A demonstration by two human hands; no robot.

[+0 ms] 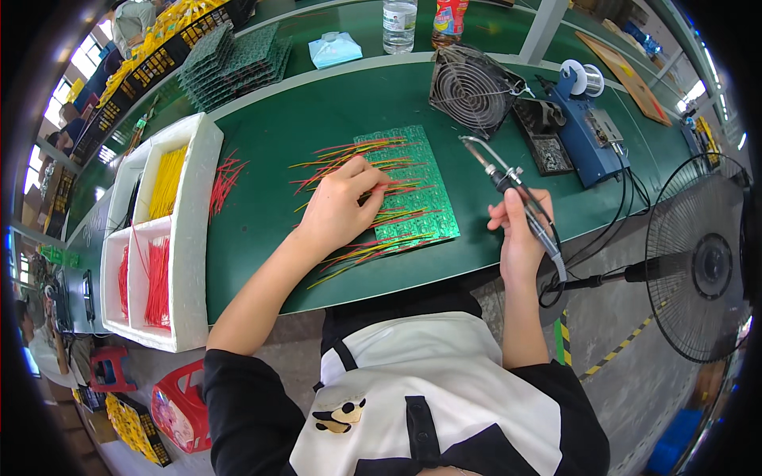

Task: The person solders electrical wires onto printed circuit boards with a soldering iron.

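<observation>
A green circuit board panel (432, 178) lies on the green bench, with red and yellow wires (349, 258) along it, their loose ends sticking out to the left. Over its left part rests my left hand (341, 200), thumb and fingers pinched together among the wires. What the fingertips hold is too small to make out. To the right of the panel, my right hand (524, 230) is wrapped round a soldering iron (508, 181) with a curved metal feed tube. The iron's tip points up and away, raised apart from the board.
A white foam box (194, 230) of yellow and red wires stands left, beside loose red wires (228, 182). Behind are a square fan (474, 91), a blue soldering station (587, 131) with a solder spool (586, 79), and stacked boards (230, 67). A pedestal fan (698, 258) stands right.
</observation>
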